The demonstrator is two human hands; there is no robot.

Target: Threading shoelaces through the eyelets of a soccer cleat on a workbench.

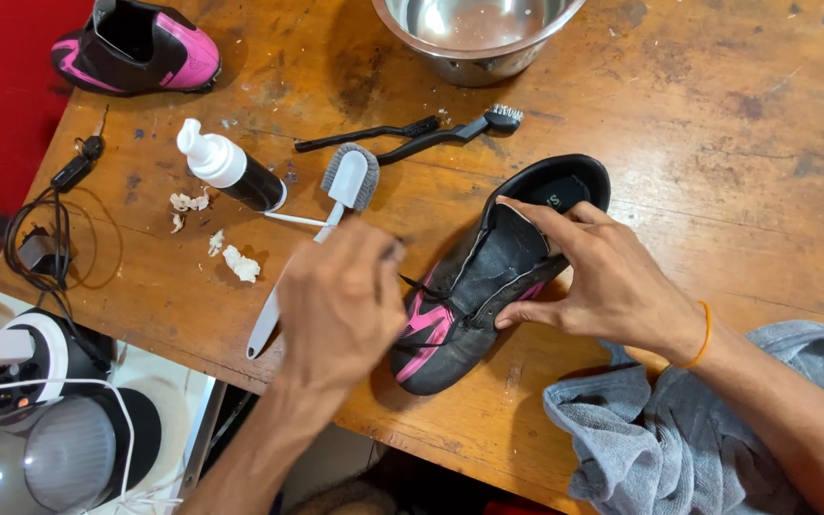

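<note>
Black leather with pink stripes: the shoe (488, 286) lies on its side near the middle of the wooden bench (736, 143), toe toward the near edge. My right hand (603, 277) spreads wide over its upper, fingers pressing the tongue and thumb at the sole edge. My left hand (340, 300) is curled narrow beside the toe, pinching a black lace (423, 286). Left of it lie a white-handled brush (336, 205), a foam pump bottle (231, 172) and two black brushes (431, 133). Farther off stand a steel bowl (474, 38) and a second shoe (135, 48); a grey towel (679, 439) rests near right.
</note>
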